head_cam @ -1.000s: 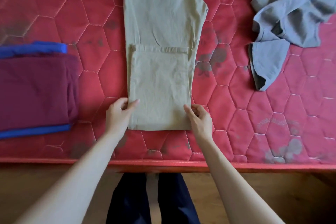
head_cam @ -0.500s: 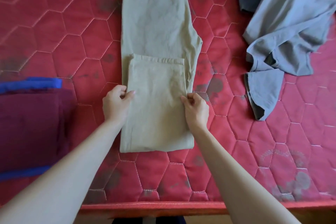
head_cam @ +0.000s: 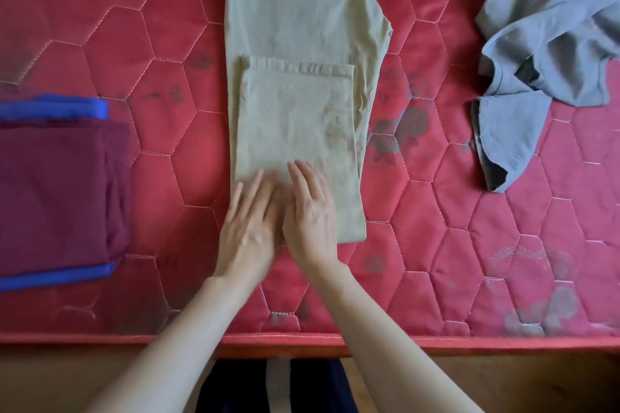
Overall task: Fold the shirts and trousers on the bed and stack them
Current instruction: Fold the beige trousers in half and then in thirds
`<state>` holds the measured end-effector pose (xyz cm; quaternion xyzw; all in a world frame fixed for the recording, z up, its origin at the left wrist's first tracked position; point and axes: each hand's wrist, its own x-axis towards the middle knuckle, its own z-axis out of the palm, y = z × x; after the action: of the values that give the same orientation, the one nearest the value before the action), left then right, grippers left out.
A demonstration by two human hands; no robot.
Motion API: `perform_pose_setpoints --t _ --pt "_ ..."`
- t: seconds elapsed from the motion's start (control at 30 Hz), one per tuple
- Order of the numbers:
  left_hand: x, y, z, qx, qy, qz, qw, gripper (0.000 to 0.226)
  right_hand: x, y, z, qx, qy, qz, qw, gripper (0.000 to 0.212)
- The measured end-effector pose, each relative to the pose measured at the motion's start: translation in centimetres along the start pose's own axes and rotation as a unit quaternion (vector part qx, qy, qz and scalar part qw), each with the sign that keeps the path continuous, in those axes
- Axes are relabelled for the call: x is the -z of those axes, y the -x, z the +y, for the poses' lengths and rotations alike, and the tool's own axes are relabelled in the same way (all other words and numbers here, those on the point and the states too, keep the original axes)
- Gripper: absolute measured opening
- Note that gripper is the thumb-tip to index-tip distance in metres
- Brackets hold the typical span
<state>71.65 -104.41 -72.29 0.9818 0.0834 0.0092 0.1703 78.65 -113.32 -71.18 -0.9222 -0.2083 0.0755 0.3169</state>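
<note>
- Here, the beige trousers point(head_cam: 298, 43) lie lengthwise down the middle of the red quilted mattress point(head_cam: 469, 245), their leg end folded back over the upper part, so that the hem runs straight across the cloth.
- The left hand point(head_cam: 250, 228) lies flat on the near left corner of the folded part, fingers straight and close together, pressing on the cloth.
- The right hand point(head_cam: 310, 214) lies flat just beside it, fingers straight too, palm down on the same fold; the two hands touch along their inner edges.
- Neither hand pinches or grips the cloth.
- At the left edge a folded maroon garment point(head_cam: 57, 198) rests on top of a folded blue garment point(head_cam: 67, 107), whose edges show above and below it.
- At the upper right a grey-blue shirt point(head_cam: 550, 43) lies crumpled and unfolded, well apart from the trousers, with one sleeve trailing toward the near edge.
- Dark, faded stains point(head_cam: 402, 131) mark the mattress just to the right of the trousers.
- Below the mattress edge, the person's dark trouser legs point(head_cam: 235, 389) show between the forearms.
</note>
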Motion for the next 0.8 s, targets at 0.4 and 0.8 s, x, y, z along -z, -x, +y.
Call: perform_pose_setpoints --t 0.4,0.8 --pt "-3.4 3.4 -2.3 0.121 -0.084 -0.053 0.988 0.060 1.0 3.1 8.3 -0.022 0.298 -0.121 0.947 0.058" --pt "-3.3 1.0 -1.2 0.027 -0.110 -0.042 0.993 0.055 -2.0 1.3 4.3 0.035 0.232 -0.141 0.962 0.056"
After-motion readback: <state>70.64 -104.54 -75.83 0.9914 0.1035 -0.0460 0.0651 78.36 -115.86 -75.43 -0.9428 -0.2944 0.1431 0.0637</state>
